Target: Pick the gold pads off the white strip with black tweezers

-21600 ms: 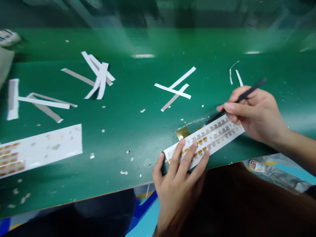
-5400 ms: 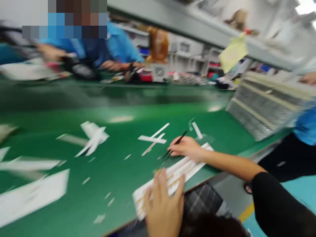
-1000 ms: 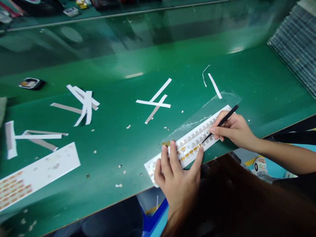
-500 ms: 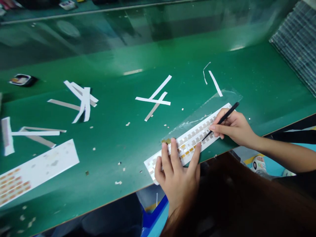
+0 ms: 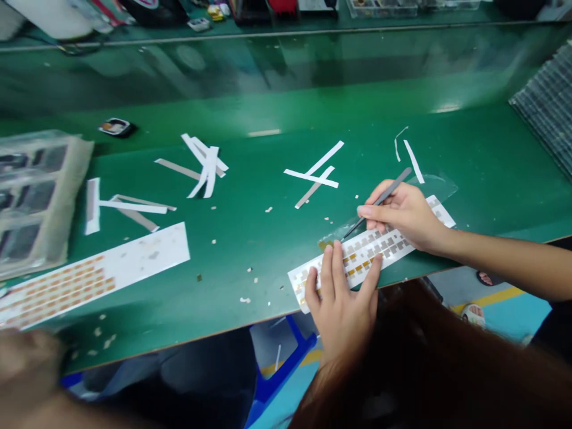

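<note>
- Since half a second ago I see my right hand [image 5: 404,214] moved left along the sticker sheet [image 5: 379,247], pinching the tweezers [image 5: 378,202], tips near the sheet's far edge.
- A white backing sheet [image 5: 134,259] and paper strips [image 5: 203,164] lie well left on the green table [image 5: 250,238].
- My left hand [image 5: 342,301] lies flat, fingers spread, pressing the sheet's near end.

- Green bench top [image 5: 250,250], glossy, near edge runs across the bottom.
- White component strip [image 5: 379,247] lies at the near edge, partly under clear film [image 5: 435,185].
- Second, wider white sheet [image 5: 111,265] at left.
- Loose white paper strips: crossed bundle [image 5: 205,164], another [image 5: 315,176], pair [image 5: 413,158] at right, more [image 5: 120,205] at left.
- Tray stack [image 5: 31,196] far left; ribbed grey stack [image 5: 547,113] far right.
- Small dark item [image 5: 115,127] further back.
- Tiny scraps scattered all over.
</note>
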Motion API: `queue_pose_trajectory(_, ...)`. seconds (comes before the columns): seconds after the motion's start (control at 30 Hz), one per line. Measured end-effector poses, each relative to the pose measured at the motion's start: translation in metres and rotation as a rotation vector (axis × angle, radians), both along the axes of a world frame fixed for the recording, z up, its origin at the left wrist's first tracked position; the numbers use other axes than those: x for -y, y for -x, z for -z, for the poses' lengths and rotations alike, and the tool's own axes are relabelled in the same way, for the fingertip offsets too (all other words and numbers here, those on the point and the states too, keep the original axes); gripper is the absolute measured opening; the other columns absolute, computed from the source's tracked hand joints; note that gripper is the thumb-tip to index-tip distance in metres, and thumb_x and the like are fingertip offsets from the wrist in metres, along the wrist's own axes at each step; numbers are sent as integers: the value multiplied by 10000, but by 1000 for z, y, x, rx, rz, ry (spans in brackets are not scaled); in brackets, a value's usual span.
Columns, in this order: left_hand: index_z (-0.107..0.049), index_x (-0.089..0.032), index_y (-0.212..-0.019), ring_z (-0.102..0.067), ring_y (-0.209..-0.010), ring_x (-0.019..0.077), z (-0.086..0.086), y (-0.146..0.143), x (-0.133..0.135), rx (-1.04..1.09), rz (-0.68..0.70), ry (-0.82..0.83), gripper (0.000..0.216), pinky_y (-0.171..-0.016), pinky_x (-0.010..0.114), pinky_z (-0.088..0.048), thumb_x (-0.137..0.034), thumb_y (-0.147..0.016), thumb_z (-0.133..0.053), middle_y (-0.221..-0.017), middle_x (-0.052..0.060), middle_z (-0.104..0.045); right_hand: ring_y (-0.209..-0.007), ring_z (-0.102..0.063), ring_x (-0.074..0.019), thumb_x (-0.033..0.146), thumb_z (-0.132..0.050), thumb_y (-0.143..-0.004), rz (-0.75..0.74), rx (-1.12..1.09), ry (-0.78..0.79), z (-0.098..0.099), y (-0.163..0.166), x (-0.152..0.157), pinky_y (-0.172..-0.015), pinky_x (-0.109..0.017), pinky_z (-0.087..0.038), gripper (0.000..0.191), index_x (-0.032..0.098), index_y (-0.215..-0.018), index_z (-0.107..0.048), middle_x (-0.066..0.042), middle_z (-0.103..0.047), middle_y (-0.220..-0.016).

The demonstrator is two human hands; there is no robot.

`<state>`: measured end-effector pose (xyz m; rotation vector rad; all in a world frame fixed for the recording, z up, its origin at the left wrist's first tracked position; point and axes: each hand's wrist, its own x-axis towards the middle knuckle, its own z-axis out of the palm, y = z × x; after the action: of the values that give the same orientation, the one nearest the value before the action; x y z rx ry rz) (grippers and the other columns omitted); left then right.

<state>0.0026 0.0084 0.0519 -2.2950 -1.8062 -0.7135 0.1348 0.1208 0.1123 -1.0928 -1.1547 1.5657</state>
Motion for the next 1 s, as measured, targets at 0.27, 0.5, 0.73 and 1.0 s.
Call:
queue_pose_trajectory(0.27, -535, -416, -1162, -406, -1263, 305, -2, -2, -1, 28, -5, -5, 404, -957, 514, -332, -343, -772, -609, -1388, 182, -382, -441, -542, -84, 260, -802, -607, -45, 89, -15, 21, 18, -16, -432, -203, -417, 323, 159, -692, -506, 26, -588, -497)
queue_pose_trajectory(0.5, -547, -412, -1153, -459, -1217, 298, -1, -2, -2, 3, -10, -48, 395, -950, 506, -342, -316, -775, -603, -1319, 174, -464, -432, -537, -75, 296, -814, -580, -41, 112, 2, 19, 18, -16, -418, -201, -415, 344, 169, -674, -508, 45, -589, -486)
queue_pose_trajectory(0.73, -539, -414, -1163, -468, -1208, 305, 0, -2, -3, -8, -9, -60, 406, -946, 501, -345, -312, -776, -603, -1313, 173, -472, -414, -530, -65, 263, -822, -574, -44, 94, 17, 18, 18, -17, -408, -181, -407, 328, 152, -671, -529, 29, -607, -477)
queue_pose_trajectory(1.0, -541, -413, -1164, -467, -1208, 298, 1, -2, -2, 8, -11, -50, 420, -955, 497, -337, -293, -769, -614, -1335, 149, -462, -433, -543, -79, 271, -809, -604, -65, 121, 9, 19, 17, -17, -434, -204, -435, 304, 159, -680, -537, 20, -617, -494)
